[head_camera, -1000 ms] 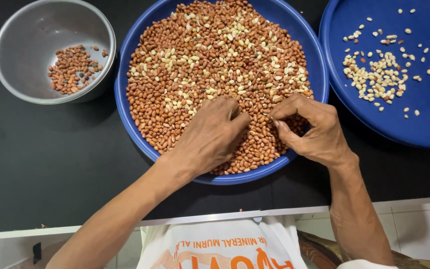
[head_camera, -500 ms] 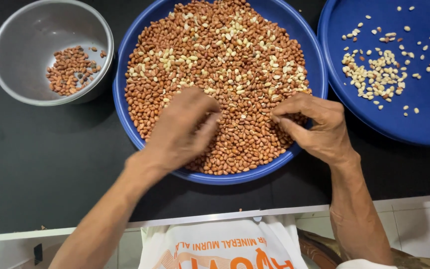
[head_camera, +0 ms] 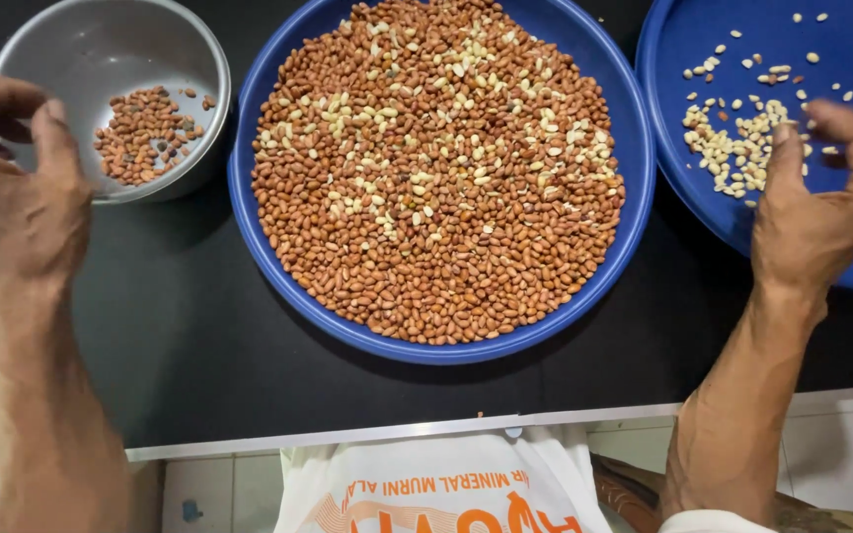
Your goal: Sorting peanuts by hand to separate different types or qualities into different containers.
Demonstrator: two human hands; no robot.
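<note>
A large blue plate (head_camera: 261,247) in the middle is heaped with red-brown peanuts mixed with pale skinless ones. My left hand (head_camera: 14,192) hovers at the left, over the near rim of a metal bowl (head_camera: 185,59) that holds a small pile of brown peanuts. Its fingers are curled and apart from the thumb, and nothing shows between them. My right hand (head_camera: 826,212) hangs over a second blue plate (head_camera: 673,59) at the right, beside its scatter of pale peanuts. Thumb and fingers are spread, with nothing visible in them.
All three containers stand on a black tabletop (head_camera: 150,336) whose near edge runs along the bottom. Below the edge I see a white printed cloth (head_camera: 436,484) and pale floor tiles (head_camera: 851,444).
Both hands have left the peanut heap on the middle plate. The left one swung out to the metal bowl, the right one out to the right-hand blue plate.
</note>
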